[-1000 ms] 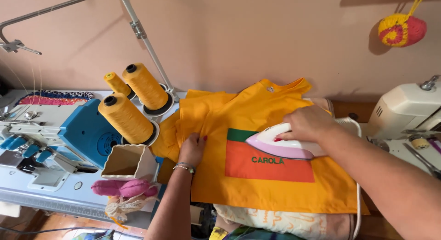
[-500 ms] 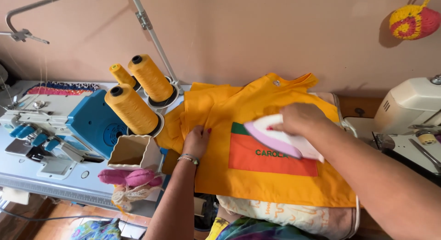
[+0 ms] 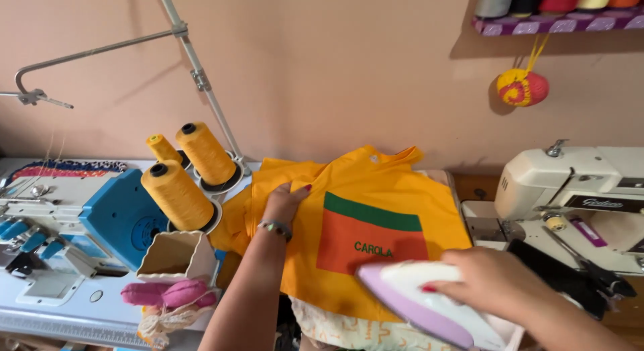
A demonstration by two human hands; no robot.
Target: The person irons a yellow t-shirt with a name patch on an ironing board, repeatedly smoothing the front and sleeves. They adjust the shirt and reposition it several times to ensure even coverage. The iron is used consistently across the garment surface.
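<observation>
A yellow-orange garment (image 3: 376, 190) lies spread on a padded board, with an orange and green patch (image 3: 372, 233) bearing dark letters on its front. My left hand (image 3: 287, 200) presses on the garment's left part, a beaded bracelet at the wrist. My right hand (image 3: 493, 284) grips the handle of a white and lilac clothes iron (image 3: 419, 301), which sits at the garment's lower right edge, below the patch.
Three yellow thread cones (image 3: 181, 186) stand on a blue and white overlock machine (image 3: 74, 223) at left, under a metal thread stand (image 3: 194, 72). A cream cup (image 3: 178, 257) and pink item (image 3: 168, 294) sit nearby. A white sewing machine (image 3: 570, 190) stands right.
The iron has slid with my right hand from over the patch down to the garment's lower right edge. My left hand shifted slightly up on the cloth. The camera tilted upward.
</observation>
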